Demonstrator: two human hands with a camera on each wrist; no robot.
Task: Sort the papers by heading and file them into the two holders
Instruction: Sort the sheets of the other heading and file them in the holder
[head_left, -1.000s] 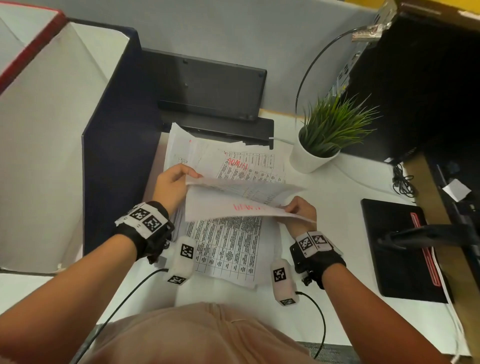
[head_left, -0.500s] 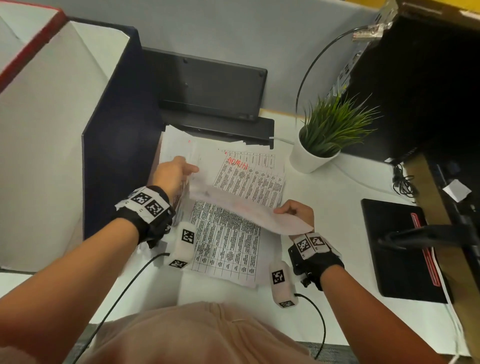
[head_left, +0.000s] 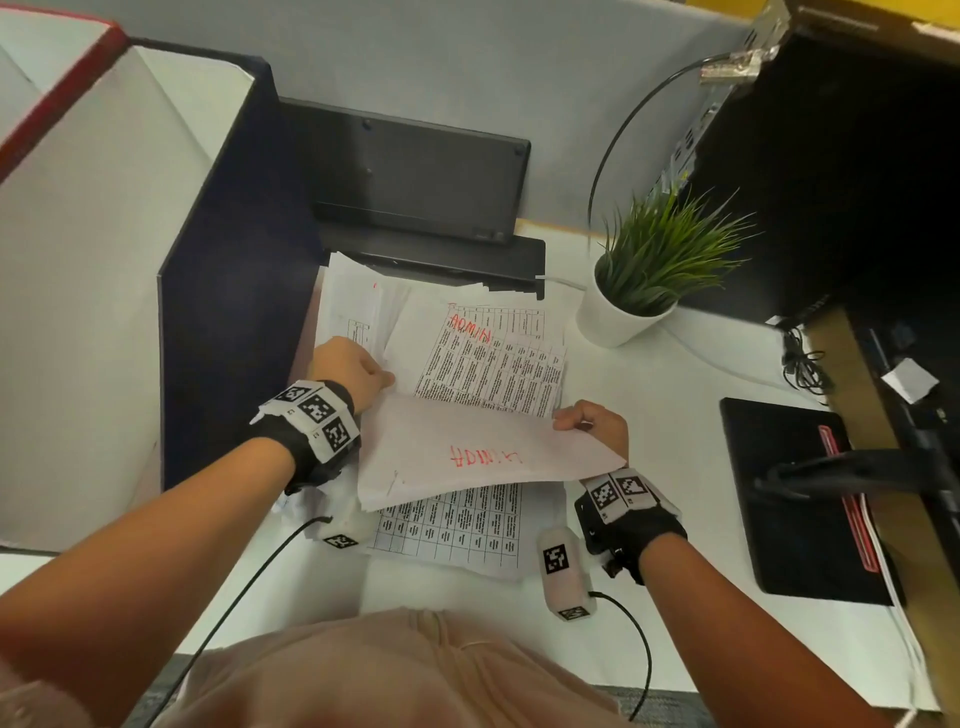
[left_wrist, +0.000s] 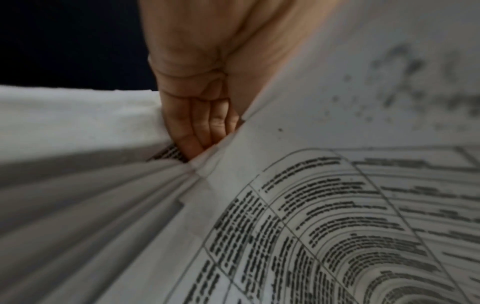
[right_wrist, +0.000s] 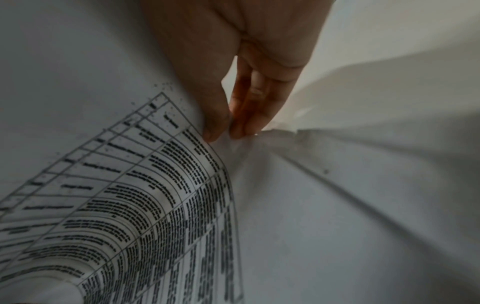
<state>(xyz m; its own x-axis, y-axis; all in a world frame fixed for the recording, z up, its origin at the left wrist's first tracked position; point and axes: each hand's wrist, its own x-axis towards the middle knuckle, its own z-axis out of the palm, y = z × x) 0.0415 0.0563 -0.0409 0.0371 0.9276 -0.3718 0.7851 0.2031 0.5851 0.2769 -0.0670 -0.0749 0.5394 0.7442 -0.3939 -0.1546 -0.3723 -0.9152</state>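
A stack of printed table sheets (head_left: 467, 530) lies on the white desk in front of me. Its top bundle (head_left: 467, 452) is lifted and folded back toward me, and a red ADMIN heading shows through it in reverse. My left hand (head_left: 382, 376) grips the bundle's left edge, fingers (left_wrist: 197, 127) curled under the paper. My right hand (head_left: 563, 421) pinches its right corner between thumb and fingers (right_wrist: 241, 123). The uncovered page (head_left: 488, 364) carries a red ADMIN heading. A dark blue holder (head_left: 228, 291) stands left of the stack, with a white, red-edged holder (head_left: 62, 88) beyond it.
A black flat device (head_left: 415, 176) leans on the wall behind the papers. A potted plant (head_left: 623, 317) stands at the right of the stack, with a cable arching over it. A black pad (head_left: 795, 499) lies at the far right.
The lifted bundle has swung back toward my body and risen, uncovering the page headed ADMIN. Both hands stayed on its edges and shifted slightly toward me.
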